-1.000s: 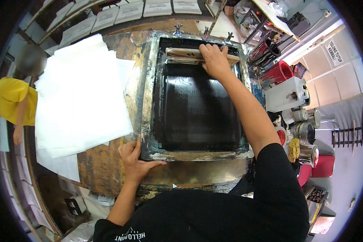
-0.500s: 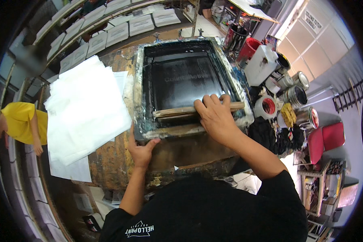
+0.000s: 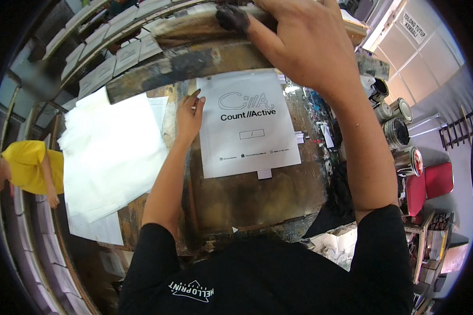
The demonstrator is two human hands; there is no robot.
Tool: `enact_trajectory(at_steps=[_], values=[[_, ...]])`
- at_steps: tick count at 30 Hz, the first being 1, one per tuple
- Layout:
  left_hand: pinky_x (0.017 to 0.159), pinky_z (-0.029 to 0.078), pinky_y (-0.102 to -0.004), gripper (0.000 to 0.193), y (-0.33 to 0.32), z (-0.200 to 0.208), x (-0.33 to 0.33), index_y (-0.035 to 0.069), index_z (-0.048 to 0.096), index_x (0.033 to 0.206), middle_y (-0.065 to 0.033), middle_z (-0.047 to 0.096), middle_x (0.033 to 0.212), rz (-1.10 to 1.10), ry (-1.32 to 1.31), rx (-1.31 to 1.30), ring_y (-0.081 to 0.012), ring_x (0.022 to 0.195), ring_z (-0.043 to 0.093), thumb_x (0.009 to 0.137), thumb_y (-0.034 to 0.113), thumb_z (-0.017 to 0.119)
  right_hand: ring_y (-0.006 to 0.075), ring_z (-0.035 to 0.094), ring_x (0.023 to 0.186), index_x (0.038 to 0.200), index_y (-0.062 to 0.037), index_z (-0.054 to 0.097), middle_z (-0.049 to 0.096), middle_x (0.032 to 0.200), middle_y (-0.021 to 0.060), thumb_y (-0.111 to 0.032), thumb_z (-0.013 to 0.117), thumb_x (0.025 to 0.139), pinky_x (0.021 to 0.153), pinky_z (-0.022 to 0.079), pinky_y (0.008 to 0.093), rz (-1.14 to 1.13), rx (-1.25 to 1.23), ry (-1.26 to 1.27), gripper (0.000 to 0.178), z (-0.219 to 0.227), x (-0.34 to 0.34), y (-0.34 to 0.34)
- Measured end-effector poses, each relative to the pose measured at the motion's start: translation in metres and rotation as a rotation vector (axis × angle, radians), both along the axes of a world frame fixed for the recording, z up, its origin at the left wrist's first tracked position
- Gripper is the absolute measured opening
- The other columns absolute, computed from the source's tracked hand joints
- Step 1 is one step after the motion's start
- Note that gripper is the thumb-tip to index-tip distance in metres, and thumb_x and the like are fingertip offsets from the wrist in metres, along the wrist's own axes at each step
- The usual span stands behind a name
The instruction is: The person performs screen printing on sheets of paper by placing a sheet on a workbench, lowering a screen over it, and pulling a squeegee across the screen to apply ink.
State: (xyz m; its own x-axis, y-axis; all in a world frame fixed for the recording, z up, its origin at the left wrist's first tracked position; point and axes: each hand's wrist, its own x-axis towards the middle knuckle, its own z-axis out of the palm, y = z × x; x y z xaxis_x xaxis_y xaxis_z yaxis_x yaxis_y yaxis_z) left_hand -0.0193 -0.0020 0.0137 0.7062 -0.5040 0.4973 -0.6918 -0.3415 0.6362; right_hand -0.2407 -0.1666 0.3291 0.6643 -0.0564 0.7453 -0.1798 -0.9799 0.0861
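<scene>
A white sheet (image 3: 249,142) with black print lies flat on the brown, stained printing board (image 3: 263,199). At its left edge my left hand (image 3: 190,115) has thumb and fingers closed together, seemingly pinching the sheet. My right hand (image 3: 310,44) is raised high and close in the upper part of the view, its thumb tip black with ink. Its other fingers run out of view. It appears closed around a wooden squeegee (image 3: 194,30), which shows on both sides of the hand. Beneath this, a stained frame edge (image 3: 194,68) crosses the far side, lifted off the board.
A stack of white sheets (image 3: 110,152) lies left of the board. Paint cans (image 3: 407,160) and black cloth (image 3: 341,194) crowd the right side. Racks with printed sheets (image 3: 100,71) stand behind. A person in a yellow top (image 3: 29,163) is at far left.
The screen frame has been lifted from the board, uncovering the printed sheet. My right hand rose with the squeegee; my left hand moved from the frame's near corner to the sheet's left edge.
</scene>
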Motion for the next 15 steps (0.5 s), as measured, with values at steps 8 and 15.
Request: enact_trajectory(at_steps=[8, 15], values=[[0.079, 0.051, -0.0481, 0.026, -0.054, -0.032, 0.049, 0.008, 0.082, 0.108, -0.0137, 0.066, 0.097, 0.019, -0.395, 0.104, -0.0361, 0.089, 0.064, 0.1, 0.032, 0.073, 0.0209, 0.057, 0.069, 0.076, -0.0082, 0.063, 0.064, 0.073, 0.0089, -0.064, 0.039, 0.109, 0.085, 0.045, 0.0425, -0.052, 0.028, 0.079, 0.069, 0.015, 0.01, -0.003], [0.065, 0.052, -0.0421, 0.025, 0.05, 0.001, 0.01, 0.0, 0.077, 0.105, -0.0233, 0.07, 0.078, 0.298, -0.11, 0.007, -0.0355, 0.067, 0.069, 0.104, 0.023, 0.068, 0.0167, 0.051, 0.059, 0.076, -0.0078, 0.063, 0.061, 0.066, 0.0053, -0.059, 0.045, 0.109, 0.057, 0.044, 0.0335, -0.044, 0.361, 0.379, 0.064, 0.044, 0.012, 0.009]])
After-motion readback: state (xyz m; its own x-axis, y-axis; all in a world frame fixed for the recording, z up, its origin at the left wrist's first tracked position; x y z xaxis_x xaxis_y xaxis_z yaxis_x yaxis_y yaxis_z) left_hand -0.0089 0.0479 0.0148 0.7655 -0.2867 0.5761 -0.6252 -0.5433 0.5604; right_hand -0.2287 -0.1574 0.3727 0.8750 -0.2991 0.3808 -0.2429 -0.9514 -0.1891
